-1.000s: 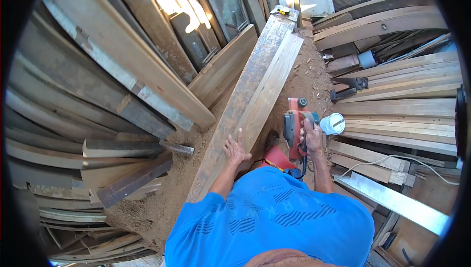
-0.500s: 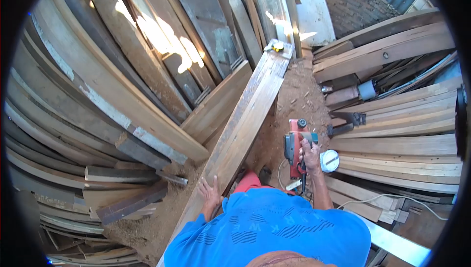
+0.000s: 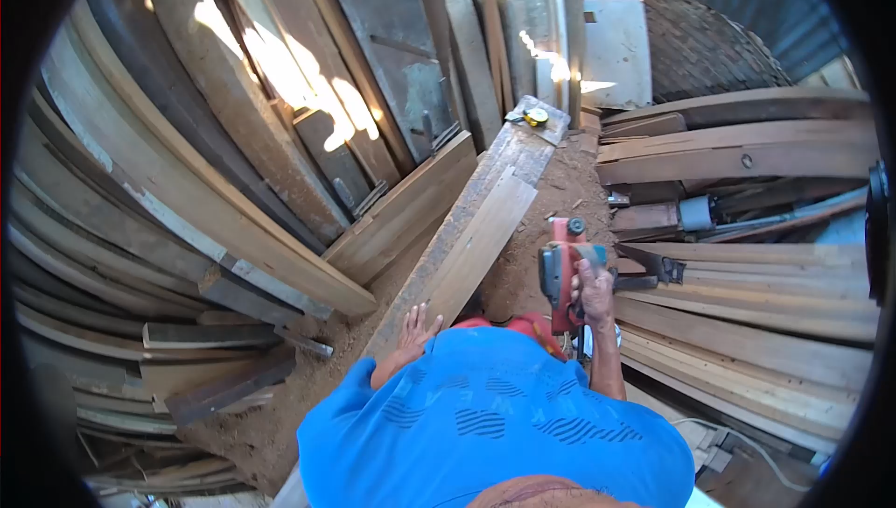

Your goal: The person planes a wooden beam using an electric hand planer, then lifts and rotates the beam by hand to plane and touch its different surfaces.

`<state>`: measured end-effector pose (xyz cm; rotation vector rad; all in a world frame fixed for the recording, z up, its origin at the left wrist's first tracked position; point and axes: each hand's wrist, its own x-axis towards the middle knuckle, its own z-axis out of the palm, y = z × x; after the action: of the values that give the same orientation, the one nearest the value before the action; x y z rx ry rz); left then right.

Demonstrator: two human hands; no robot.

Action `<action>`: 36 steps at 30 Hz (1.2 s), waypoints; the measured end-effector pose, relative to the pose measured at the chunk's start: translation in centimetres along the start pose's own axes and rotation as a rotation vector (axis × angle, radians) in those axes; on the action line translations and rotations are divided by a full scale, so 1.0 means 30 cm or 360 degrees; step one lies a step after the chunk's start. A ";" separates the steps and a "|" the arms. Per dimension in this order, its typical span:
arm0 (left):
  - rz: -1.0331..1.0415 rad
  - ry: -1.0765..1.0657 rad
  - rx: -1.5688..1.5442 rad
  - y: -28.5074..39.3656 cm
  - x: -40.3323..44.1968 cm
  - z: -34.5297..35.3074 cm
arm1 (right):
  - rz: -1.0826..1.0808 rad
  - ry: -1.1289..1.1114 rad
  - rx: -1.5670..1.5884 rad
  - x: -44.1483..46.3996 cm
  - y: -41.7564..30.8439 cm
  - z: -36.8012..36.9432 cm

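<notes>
My left hand (image 3: 411, 332) rests with fingers spread on a pale wooden board (image 3: 487, 232). The board lies lengthwise on a worn, narrow bench plank (image 3: 509, 151) that slants away from me. In my right hand (image 3: 595, 291) is a red and dark electric hand planer (image 3: 562, 275), gripped by its handle. It is held to the right of the board, apart from it, above the sawdust-covered ground. A yellow tape measure (image 3: 536, 117) sits at the plank's far end.
Tall planks (image 3: 233, 106) lean in rows on the left. Stacked boards (image 3: 747, 293) fill the right side. A wide board (image 3: 401, 209) stands on edge left of the bench. Sawdust (image 3: 560, 200) covers the ground, and a white panel (image 3: 616, 50) stands at the back.
The pale board's far end now lies nearer to me, baring more of the bench plank. My left hand still lies on wood; my right hand keeps hold of the planer. The view has shifted slightly.
</notes>
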<state>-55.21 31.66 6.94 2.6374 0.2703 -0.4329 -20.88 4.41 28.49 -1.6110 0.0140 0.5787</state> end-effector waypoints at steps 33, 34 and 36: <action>-0.1640 0.0984 -0.0291 0.760 1.032 -0.167 | -0.0130 -0.1999 -0.1253 1.214 -0.363 0.402; -0.1676 0.1022 -0.0250 0.773 1.005 -0.164 | -0.0123 -0.2070 -0.1278 1.203 -0.357 0.437; -0.1759 0.1100 -0.0333 0.782 0.949 -0.161 | -0.0179 -0.2224 -0.1349 1.191 -0.337 0.505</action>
<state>-21.38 16.60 10.64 2.0972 1.8755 0.2190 8.28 31.65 24.47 -1.6089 -1.5028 1.6438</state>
